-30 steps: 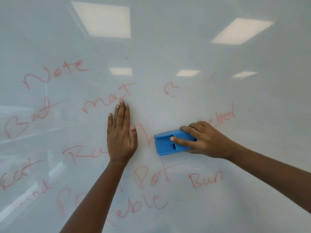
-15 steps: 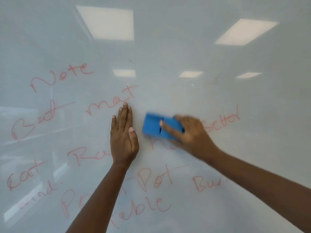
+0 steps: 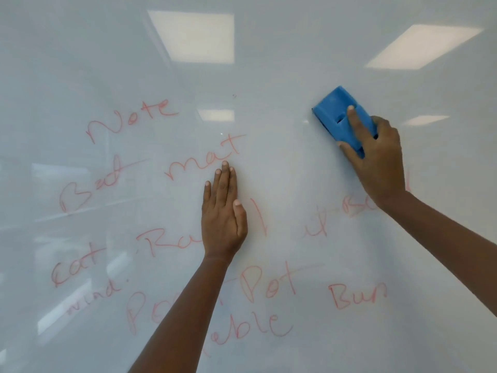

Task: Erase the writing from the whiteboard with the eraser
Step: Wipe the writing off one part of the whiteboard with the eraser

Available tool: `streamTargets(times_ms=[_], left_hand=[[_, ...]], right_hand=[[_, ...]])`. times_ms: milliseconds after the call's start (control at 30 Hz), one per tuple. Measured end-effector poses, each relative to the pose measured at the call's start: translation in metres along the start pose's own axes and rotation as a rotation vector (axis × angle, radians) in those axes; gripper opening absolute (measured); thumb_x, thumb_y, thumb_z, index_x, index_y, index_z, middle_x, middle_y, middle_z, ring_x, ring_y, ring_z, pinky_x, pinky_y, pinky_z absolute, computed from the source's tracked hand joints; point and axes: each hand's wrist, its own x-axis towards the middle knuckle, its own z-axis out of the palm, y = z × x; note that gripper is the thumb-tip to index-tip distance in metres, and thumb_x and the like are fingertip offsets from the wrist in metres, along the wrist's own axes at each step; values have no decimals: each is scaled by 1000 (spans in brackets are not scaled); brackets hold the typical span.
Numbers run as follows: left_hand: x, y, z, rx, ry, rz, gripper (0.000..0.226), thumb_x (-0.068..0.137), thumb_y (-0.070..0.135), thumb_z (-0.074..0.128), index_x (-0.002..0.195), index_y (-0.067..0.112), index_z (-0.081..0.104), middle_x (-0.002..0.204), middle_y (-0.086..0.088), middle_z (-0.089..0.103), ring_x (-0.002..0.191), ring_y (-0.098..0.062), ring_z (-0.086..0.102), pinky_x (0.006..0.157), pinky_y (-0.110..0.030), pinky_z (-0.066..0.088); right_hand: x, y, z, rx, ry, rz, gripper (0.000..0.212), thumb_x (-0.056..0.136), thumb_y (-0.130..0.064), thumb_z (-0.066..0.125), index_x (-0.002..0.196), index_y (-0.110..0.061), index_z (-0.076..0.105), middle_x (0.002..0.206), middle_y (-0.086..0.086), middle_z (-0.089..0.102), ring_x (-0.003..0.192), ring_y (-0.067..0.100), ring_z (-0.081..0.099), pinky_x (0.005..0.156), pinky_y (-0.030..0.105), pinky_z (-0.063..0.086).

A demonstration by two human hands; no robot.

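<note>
The right hand (image 3: pixel 376 157) had carried the blue eraser (image 3: pixel 343 117) up and to the right: half a second earlier it was blurred in mid-swipe just beside the left hand's fingertips, near the middle of the whiteboard (image 3: pixel 269 63), and a second earlier it sat lower still, over a red stroke to the right of that hand. It now pressed against a bare patch of board well above the remaining words, tilted, its upper end pointing up and left. The grip of the right hand was closed on the eraser, index finger laid along its back and thumb tucked under the lower edge. The small red mark that had stood above and to the right of "mat" (image 3: pixel 204 160) a second earlier no longer showed, and the word that had run beside the right wrist was reduced to broken fragments (image 3: pixel 338 219), so the sweep appeared to have cleared that stretch only in part. The left hand (image 3: pixel 224 211) had not moved: it lay flat and open on the board, fingers together, holding nothing, seemingly as a brace. Most of the writing was untouched, including "Note" (image 3: pixel 129 119), "Bed" (image 3: pixel 91 184), "Pot" (image 3: pixel 269 281) and "Bun" (image 3: pixel 357 294), with more along the left and bottom. By this showing the job was in its early part, and the next strokes would likely need to come back down across the fragments before working leftward.
</note>
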Motion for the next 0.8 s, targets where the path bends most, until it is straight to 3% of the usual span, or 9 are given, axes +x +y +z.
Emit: streamTargets(times_ms=[67,167,300,433,467,533,633,733,800], left_hand=[[0,-1,0,-11,-1,1,55,88,18,18,137,-3,32,146,-14,28,135,-23,23,114,-28,7],[0,-2,-1,-23,-1,4,55,88,17,18,137,-3,32,145,-15,30,135,-24,23,114,-27,6],[0,-1,0,-12,-9,-1,55,87,17,18,137,-3,32,146,-11,27,135,-21,22,114,-28,7],[-1,-1,0,-12,-10,2,55,87,17,19,137,-3,31,146,-14,29,135,-22,22,114,-28,7],[-1,-1,0,-13,-9,3,55,88,17,18,137,-2,31,146,-12,28,136,-22,22,114,-28,6],[-1,-2,0,-9,-7,5,55,87,17,18,138,-2,31,146,-10,25,136,-22,22,114,-28,6],[-1,-2,2,0,-2,9,55,88,17,18,138,-2,30,146,-8,22,136,-20,20,114,-29,7],[-2,-2,3,1,1,7,55,88,17,18,138,-2,30,147,-10,25,137,-18,20,114,-29,7],[-1,-2,3,0,0,7,55,87,17,18,138,-2,31,146,-11,27,136,-21,21,114,-29,7]], right_hand=[[-47,-19,6,87,-68,-144,40,88,-29,58,126,-18,56,102,27,60,88,34,56,78,40,48],[-150,-31,-2,264,-421,-497,19,94,-41,49,101,-34,65,85,2,70,79,7,57,69,31,53],[-211,-2,-10,61,-604,-1033,41,100,-11,30,130,-33,46,104,3,72,92,18,66,82,31,53],[-103,1,-8,123,-404,-670,28,91,-53,44,95,-37,66,80,-16,71,72,-1,64,67,23,52],[-73,8,-9,74,-283,-558,33,88,-56,47,98,-33,67,82,-11,71,73,4,63,67,23,52],[-24,24,-11,-9,-51,-289,41,90,-36,52,124,-14,58,105,23,63,87,38,59,78,42,53],[-6,42,-15,-63,-2,90,54,90,-18,60,139,-12,37,117,34,48,98,47,48,89,51,42],[-66,35,-8,50,-140,30,47,85,-15,66,130,-14,51,113,30,55,94,47,54,86,52,47],[-134,27,-14,152,-378,-216,27,81,-38,68,107,-32,65,99,3,65,88,32,62,78,39,54]])
